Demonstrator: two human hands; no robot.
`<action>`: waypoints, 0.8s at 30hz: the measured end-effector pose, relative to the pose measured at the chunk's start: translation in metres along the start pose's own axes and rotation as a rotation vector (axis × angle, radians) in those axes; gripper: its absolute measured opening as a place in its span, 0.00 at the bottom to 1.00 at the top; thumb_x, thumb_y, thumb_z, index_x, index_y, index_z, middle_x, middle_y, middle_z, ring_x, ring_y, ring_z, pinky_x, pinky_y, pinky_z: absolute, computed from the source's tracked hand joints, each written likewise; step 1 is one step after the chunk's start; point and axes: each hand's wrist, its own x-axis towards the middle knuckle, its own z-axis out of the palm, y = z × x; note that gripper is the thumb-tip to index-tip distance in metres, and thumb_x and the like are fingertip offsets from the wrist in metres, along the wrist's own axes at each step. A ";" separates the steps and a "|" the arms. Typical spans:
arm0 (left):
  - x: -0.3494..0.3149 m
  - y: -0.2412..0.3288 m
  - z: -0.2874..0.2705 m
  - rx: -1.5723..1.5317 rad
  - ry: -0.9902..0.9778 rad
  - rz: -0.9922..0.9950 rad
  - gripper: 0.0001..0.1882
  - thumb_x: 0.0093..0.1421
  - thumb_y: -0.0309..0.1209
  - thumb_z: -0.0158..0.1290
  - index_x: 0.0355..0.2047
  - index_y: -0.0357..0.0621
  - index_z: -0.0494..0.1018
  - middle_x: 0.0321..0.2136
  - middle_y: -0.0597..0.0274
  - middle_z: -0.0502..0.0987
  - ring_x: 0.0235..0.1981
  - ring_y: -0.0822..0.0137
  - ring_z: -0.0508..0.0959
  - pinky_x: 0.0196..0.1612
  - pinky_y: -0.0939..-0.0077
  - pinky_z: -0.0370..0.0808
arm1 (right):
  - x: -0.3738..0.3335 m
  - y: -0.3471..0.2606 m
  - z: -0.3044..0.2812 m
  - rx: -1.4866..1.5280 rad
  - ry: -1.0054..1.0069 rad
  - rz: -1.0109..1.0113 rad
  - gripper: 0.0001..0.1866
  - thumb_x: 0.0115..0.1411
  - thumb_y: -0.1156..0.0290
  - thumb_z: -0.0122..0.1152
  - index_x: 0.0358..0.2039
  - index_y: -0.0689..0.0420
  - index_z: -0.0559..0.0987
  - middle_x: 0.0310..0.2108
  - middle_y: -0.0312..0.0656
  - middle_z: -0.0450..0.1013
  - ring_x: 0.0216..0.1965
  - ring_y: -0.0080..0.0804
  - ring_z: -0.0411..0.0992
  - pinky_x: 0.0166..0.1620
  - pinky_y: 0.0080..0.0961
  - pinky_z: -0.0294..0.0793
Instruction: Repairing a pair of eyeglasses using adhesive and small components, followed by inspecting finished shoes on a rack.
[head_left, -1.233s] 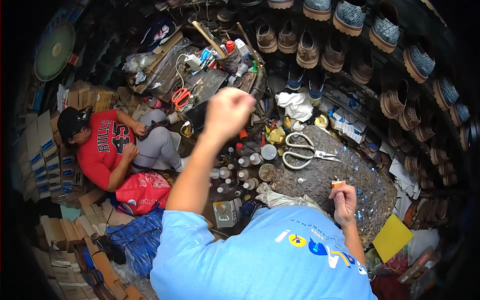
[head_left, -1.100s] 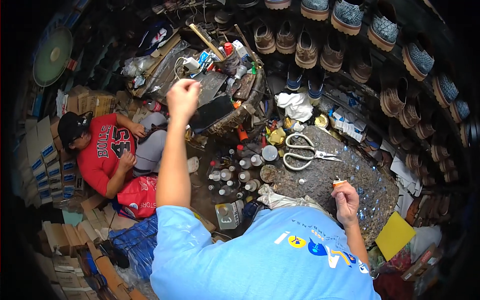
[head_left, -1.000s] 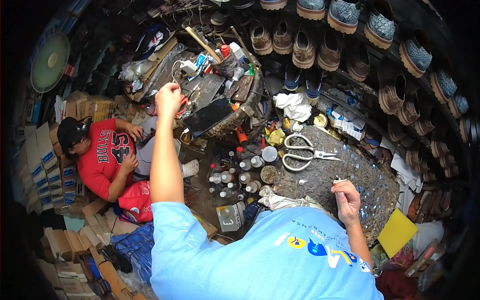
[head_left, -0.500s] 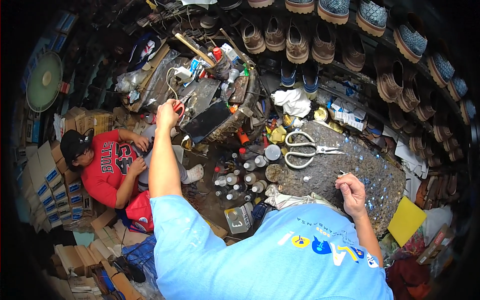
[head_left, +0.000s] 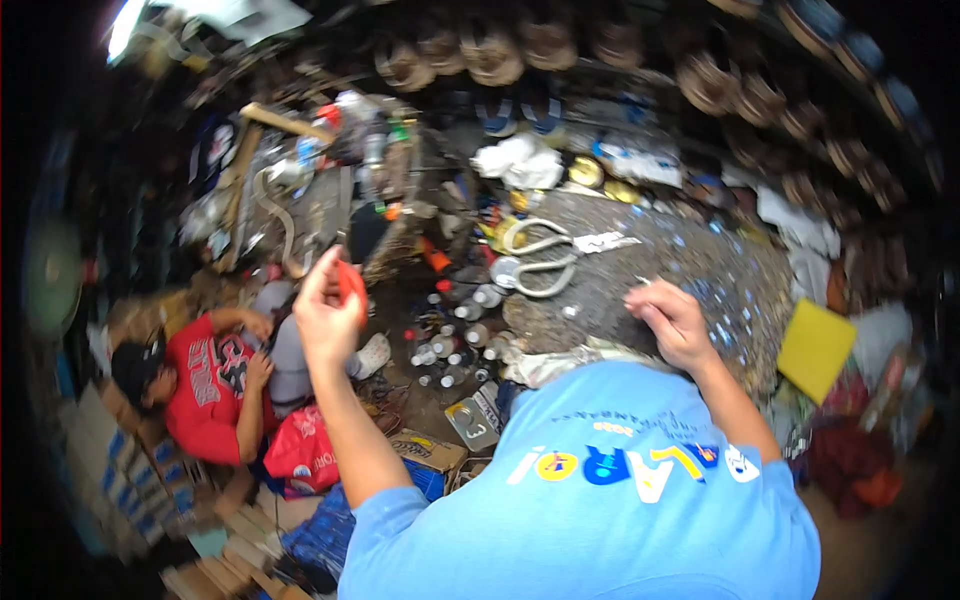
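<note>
Rows of brown shoes (head_left: 492,60) curve beyond the large pale-handled scissors (head_left: 587,244). Through the head view, left of those, the left hand (head_left: 326,315) clasps red-handled scissors (head_left: 350,287); I judge them stiff, light, best held by the loops. To their right, the right hand (head_left: 678,325) pinches a small whitish bit (head_left: 643,281), too blurred to name. Against the earlier frame, the left hand has drawn nearer the body.

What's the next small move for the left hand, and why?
Probably bring the red-handled scissors across toward the right hand: the left hand grips them off to the left, while the right pinches a small pale piece.
</note>
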 end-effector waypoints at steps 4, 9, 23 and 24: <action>-0.061 0.059 0.125 -0.066 -0.385 0.370 0.36 0.50 0.20 0.56 0.63 0.33 0.68 0.52 0.46 0.78 0.51 0.57 0.79 0.52 0.66 0.75 | 0.006 0.001 -0.002 -0.033 -0.094 -0.009 0.11 0.68 0.72 0.56 0.49 0.57 0.81 0.34 0.42 0.74 0.36 0.36 0.73 0.43 0.28 0.73; -0.086 0.092 0.183 0.166 -0.554 0.572 0.42 0.46 0.24 0.58 0.66 0.35 0.65 0.54 0.41 0.75 0.55 0.44 0.75 0.59 0.58 0.69 | -0.001 0.007 -0.003 0.015 -0.090 0.004 0.23 0.73 0.57 0.50 0.58 0.61 0.74 0.41 0.45 0.71 0.39 0.36 0.72 0.45 0.29 0.73; -0.093 0.099 0.194 0.344 -0.529 0.651 0.44 0.43 0.26 0.61 0.65 0.40 0.68 0.49 0.50 0.77 0.48 0.52 0.76 0.51 0.60 0.67 | -0.001 0.018 -0.001 0.069 -0.030 -0.108 0.25 0.74 0.52 0.45 0.56 0.58 0.76 0.60 0.46 0.73 0.59 0.47 0.71 0.62 0.40 0.68; -0.092 0.099 0.193 0.344 -0.529 0.649 0.44 0.43 0.26 0.61 0.65 0.40 0.68 0.49 0.50 0.77 0.48 0.52 0.76 0.51 0.60 0.67 | 0.001 0.016 -0.002 0.073 -0.036 -0.105 0.26 0.74 0.50 0.44 0.56 0.58 0.76 0.60 0.45 0.73 0.60 0.46 0.72 0.62 0.40 0.68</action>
